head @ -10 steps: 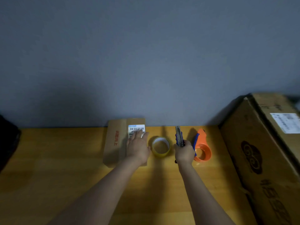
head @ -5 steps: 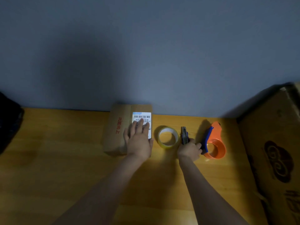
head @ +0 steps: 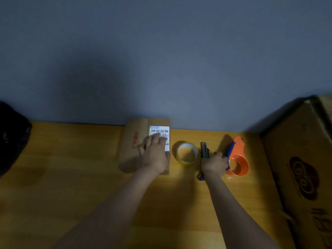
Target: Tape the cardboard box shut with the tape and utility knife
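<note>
A small flat cardboard box (head: pixel 133 146) with a white barcode label lies against the wall on the wooden table. My left hand (head: pixel 156 155) rests flat on its right half, fingers spread over the label. Right of the box sits a roll of clear yellowish tape (head: pixel 186 154). A dark utility knife (head: pixel 204 150) lies just beyond the roll, its tip pointing toward the wall, and my right hand (head: pixel 214 163) is curled over its handle end. An orange tape dispenser (head: pixel 238 159) with a blue part touches that hand's right side.
A large cardboard carton (head: pixel 303 169) stands at the table's right edge. A dark object (head: pixel 12 139) sits at the far left. The grey wall (head: pixel 161 60) runs along the back of the wooden table (head: pixel 62 177).
The knife has come down from upright in my right hand to lying on the table under that hand. My left hand stays on the box. The view has shifted left.
</note>
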